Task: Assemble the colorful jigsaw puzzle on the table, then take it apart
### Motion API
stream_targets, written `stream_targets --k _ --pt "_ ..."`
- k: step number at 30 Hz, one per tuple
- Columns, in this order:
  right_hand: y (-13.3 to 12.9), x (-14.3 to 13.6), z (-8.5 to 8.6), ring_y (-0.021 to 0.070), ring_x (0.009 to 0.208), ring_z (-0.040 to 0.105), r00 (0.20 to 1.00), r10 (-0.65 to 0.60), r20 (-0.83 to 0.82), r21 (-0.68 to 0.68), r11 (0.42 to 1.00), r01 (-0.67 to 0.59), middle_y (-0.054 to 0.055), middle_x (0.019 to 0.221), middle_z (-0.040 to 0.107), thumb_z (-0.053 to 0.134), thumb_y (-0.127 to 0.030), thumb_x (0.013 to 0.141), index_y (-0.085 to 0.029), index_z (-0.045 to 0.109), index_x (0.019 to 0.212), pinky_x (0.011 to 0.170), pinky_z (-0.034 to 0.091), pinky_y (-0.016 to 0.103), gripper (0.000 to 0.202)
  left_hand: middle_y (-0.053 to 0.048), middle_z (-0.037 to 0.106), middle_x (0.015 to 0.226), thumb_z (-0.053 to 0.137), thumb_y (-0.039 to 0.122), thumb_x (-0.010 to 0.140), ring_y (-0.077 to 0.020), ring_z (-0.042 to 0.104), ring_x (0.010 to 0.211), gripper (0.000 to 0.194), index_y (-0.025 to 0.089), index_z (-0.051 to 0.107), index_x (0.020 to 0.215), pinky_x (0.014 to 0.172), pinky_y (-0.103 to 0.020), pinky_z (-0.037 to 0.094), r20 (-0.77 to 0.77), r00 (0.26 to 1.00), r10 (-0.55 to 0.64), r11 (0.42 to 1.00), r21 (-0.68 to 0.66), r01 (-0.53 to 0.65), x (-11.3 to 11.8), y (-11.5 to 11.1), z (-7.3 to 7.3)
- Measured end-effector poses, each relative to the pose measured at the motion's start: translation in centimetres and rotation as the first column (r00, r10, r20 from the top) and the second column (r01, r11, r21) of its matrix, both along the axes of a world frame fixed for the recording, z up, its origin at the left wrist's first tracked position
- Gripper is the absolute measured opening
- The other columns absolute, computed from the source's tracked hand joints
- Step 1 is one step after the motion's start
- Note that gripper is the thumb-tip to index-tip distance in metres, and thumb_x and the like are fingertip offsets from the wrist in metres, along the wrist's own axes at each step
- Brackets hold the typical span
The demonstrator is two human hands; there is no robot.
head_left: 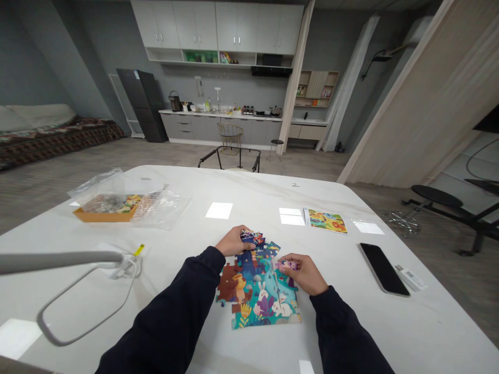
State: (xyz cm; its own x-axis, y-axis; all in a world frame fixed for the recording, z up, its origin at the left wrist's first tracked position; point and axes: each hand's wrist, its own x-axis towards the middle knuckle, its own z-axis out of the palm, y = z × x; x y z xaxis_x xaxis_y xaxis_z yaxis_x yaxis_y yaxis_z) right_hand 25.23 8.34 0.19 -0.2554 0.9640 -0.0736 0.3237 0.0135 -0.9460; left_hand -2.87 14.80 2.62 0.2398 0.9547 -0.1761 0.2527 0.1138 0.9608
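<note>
A partly joined jigsaw puzzle (253, 298) lies on the white table in front of me, showing white rabbits, a brown animal and blue-green plants. My left hand (234, 241) is closed on several loose puzzle pieces (255, 239) above the puzzle's far edge. Between the thumb and fingers of my right hand (306, 272) is a purple puzzle piece (287, 265), held at the right side of the puzzle. My fingers partly hide that piece, so I cannot tell whether it touches its neighbours.
An orange box (105, 215) with plastic bags (163, 208) stands at the left. A picture card (326, 221), a phone (382, 268) and a small white packet (411, 278) lie at the right. A grey lamp arm (58, 259) and a white cable (86, 306) reach over the left side.
</note>
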Motion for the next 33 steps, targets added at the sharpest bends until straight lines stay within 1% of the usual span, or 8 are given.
stream_targets --k 6,7,11,15,20,24,28,33 --pt "-0.1 0.1 0.4 0.0148 0.058 0.059 0.999 -0.025 0.02 0.024 0.999 0.024 0.003 0.074 0.074 0.08 -0.046 0.076 -0.016 0.077 0.091 0.056 0.047 0.026 0.034 -0.012 0.075 0.109 0.091 0.05 0.071 -0.027 0.074 0.096 0.065 0.016 0.065 0.119 0.086 -0.044 0.063 0.44 0.898 0.013 0.996 -0.088 0.029 0.9 -5.1 1.2" --pt "-0.2 0.1 0.5 0.0144 0.057 0.058 0.999 -0.028 0.034 0.041 0.999 0.027 0.002 0.074 0.073 0.079 -0.047 0.077 -0.017 0.077 0.092 0.055 0.047 0.026 0.033 -0.011 0.075 0.109 0.088 0.048 0.075 -0.0259 0.074 0.098 0.056 0.016 0.066 0.115 0.089 -0.044 0.063 0.526 0.85 0.041 0.994 -0.112 0.021 1.2 -6.2 1.3" --pt "-0.3 -0.2 0.7 0.014 0.055 0.056 0.997 -0.067 0.046 0.07 0.995 0.064 0.001 0.073 0.071 0.077 -0.049 0.079 -0.018 0.077 0.096 0.053 0.046 0.026 0.036 -0.012 0.076 0.111 0.079 0.017 0.081 -0.0252 0.075 0.103 0.028 0.014 0.07 0.107 0.089 -0.037 0.064 0.829 0.44 0.346 0.908 -0.414 0.065 2.4 -9.8 1.4" --pt "-0.1 -0.2 0.7 0.0194 0.063 0.066 0.983 -0.164 -0.081 0.01 0.986 0.165 0.003 0.076 0.072 0.081 -0.06 0.073 -0.018 0.076 0.097 0.06 0.054 0.031 0.049 -0.017 0.076 0.107 0.069 0.01 0.086 -0.0251 0.075 0.103 0.022 0.008 0.07 0.107 0.077 -0.027 0.065 0.817 0.316 0.482 0.821 -0.547 0.162 3.3 -11.1 1.9" --pt "0.3 -0.1 0.6 0.0229 0.06 0.07 0.923 -0.295 -0.246 -0.184 0.949 0.255 0.006 0.078 0.073 0.087 -0.072 0.057 -0.019 0.071 0.095 0.063 0.06 0.039 0.067 -0.013 0.077 0.106 0.074 0.014 0.087 -0.0233 0.076 0.093 0.019 0.013 0.067 0.105 0.063 -0.025 0.061 0.753 0.379 0.538 0.813 -0.582 0.001 3.9 -11.1 1.7" --pt "0.0 -1.4 1.0 0.0215 0.065 0.066 0.899 -0.373 -0.228 -0.017 0.925 0.379 0.006 0.079 0.072 0.083 -0.075 0.064 -0.019 0.07 0.097 0.062 0.059 0.036 0.066 -0.008 0.076 0.1 0.085 0.026 0.082 -0.0192 0.074 0.084 0.03 0.016 0.066 0.103 0.055 -0.021 0.054 0.725 0.519 0.453 0.858 -0.513 -0.031 4.5 -10.7 0.4" --pt "-0.8 -5.0 1.6 0.0261 0.073 0.069 0.928 -0.283 -0.244 0.016 0.955 0.295 0.008 0.082 0.074 0.072 -0.076 0.075 -0.021 0.068 0.1 0.069 0.06 0.038 0.061 -0.005 0.072 0.092 0.095 0.045 0.071 -0.0172 0.07 0.078 0.054 0.016 0.065 0.105 0.053 -0.021 0.05 0.738 0.586 0.335 0.919 -0.392 -0.031 5.9 -10.7 -0.4" --pt "-0.7 -7.1 -0.6 0.0345 0.106 0.072 0.948 -0.287 -0.136 0.117 0.946 0.303 0.009 0.109 0.077 0.063 -0.07 0.08 -0.027 0.072 0.102 0.093 0.059 0.042 0.049 -0.004 0.069 0.094 0.096 0.057 0.063 -0.0177 0.068 0.082 0.071 0.016 0.062 0.11 0.08 -0.032 0.057 0.661 0.659 0.358 0.934 -0.25 -0.257 7.2 -10.9 -1.1"
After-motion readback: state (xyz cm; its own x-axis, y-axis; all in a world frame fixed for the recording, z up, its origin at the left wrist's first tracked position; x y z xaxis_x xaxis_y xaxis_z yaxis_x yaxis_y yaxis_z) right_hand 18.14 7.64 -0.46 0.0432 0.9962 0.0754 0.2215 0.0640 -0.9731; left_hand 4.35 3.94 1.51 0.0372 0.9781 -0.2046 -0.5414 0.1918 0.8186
